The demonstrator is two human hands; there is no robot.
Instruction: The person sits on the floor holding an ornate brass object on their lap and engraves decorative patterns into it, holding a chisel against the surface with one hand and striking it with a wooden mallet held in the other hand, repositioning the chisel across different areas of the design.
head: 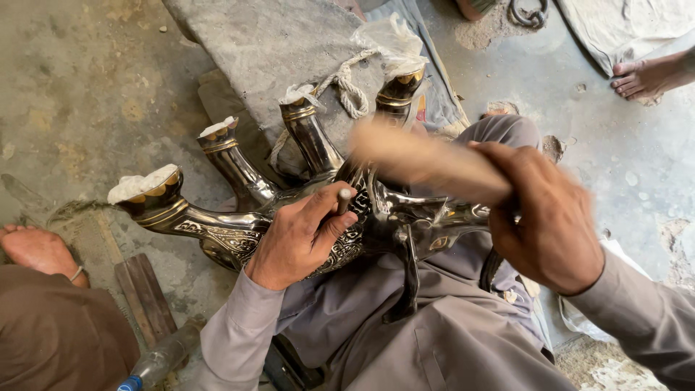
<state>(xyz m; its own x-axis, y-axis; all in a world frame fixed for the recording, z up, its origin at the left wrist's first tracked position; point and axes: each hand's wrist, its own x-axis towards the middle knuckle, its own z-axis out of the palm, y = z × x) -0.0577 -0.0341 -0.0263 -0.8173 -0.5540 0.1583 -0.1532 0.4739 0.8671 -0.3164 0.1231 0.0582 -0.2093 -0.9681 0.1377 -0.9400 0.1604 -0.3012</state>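
Observation:
A dark, shiny metal animal figure (239, 232) with engraved patterns lies upside down across my lap, its gold-banded legs pointing up and away, their hooves filled with white material. My left hand (300, 239) rests on the figure's body and pinches a short metal punch (344, 199) upright against it. My right hand (543, 217) grips a wooden mallet (427, 163), blurred by motion, just above and to the right of the punch.
A grey stone slab (282, 43) with a rope (347, 90) and plastic wrap lies ahead. Another person's bare foot (40, 250) is at the left, a different foot (648, 76) at the top right. Wooden strips (145, 293) and a plastic bottle (156, 362) lie lower left.

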